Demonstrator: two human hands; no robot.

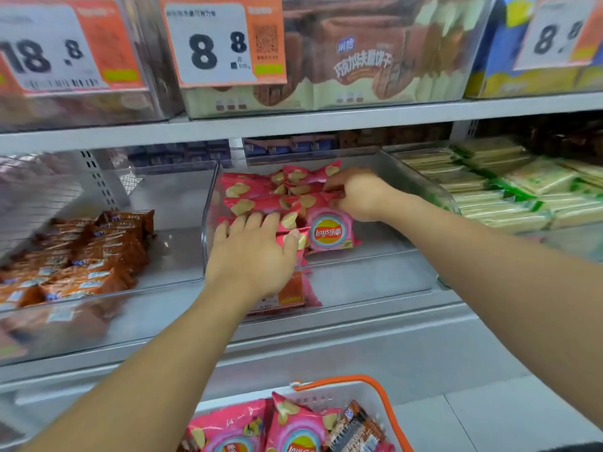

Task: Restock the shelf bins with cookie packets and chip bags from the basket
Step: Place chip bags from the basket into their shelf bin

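Several pink chip bags (329,231) lie in the clear middle shelf bin (375,278). My left hand (253,252) rests on top of the bags at the bin's left front, fingers spread and pressing down, thumb against a bag. My right hand (359,195) reaches in further back and pinches the edge of a pink bag near the bin's rear right. Below, a white basket (385,406) with an orange handle holds more pink chip bags (293,432) and a brown cookie packet (357,429).
The left bin (169,278) holds several brown-orange cookie packets (91,256). The right bin holds green-and-cream wafer packs (509,190). The upper shelf carries bins with price tags (222,44) and brown biscuit packs (362,66). A grey shelf ledge (359,340) runs in front.
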